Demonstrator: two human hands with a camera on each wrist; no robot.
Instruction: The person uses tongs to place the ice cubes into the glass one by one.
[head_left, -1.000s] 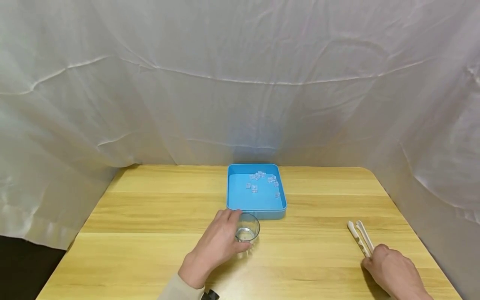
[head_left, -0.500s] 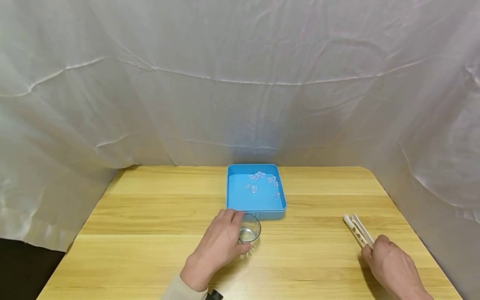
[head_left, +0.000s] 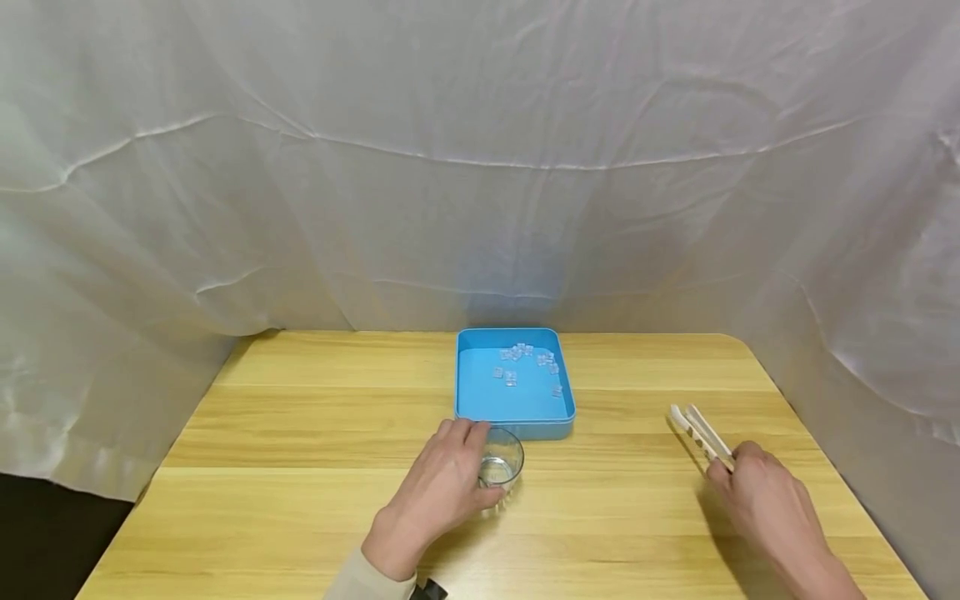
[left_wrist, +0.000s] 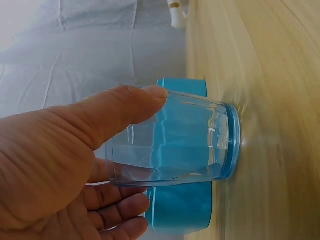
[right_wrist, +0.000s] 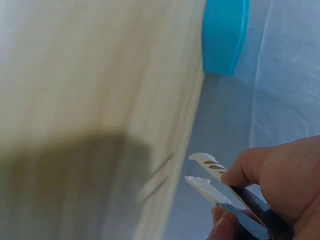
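My left hand (head_left: 438,492) grips a clear glass (head_left: 501,460) that stands upright on the table, close to the near side of a blue tray (head_left: 480,404). In the left wrist view the thumb lies along one side of the glass (left_wrist: 185,140), with fingers on the other side. Over at the right, my right hand (head_left: 768,504) holds white-tipped tongs (head_left: 701,433) above the table. The right wrist view shows the tongs (right_wrist: 207,192) pinched between thumb and fingers, their tips apart with nothing between them. Several small clear cubes (head_left: 511,378) lie inside the tray.
A wooden table (head_left: 300,450) carries everything. Behind it and along both sides hangs a pale, shiny curtain (head_left: 375,208). The tray's raised walls stand between the glass and the cubes.
My right hand has lifted the tongs off the table and moved them forward and left. The left hand and glass have barely shifted.
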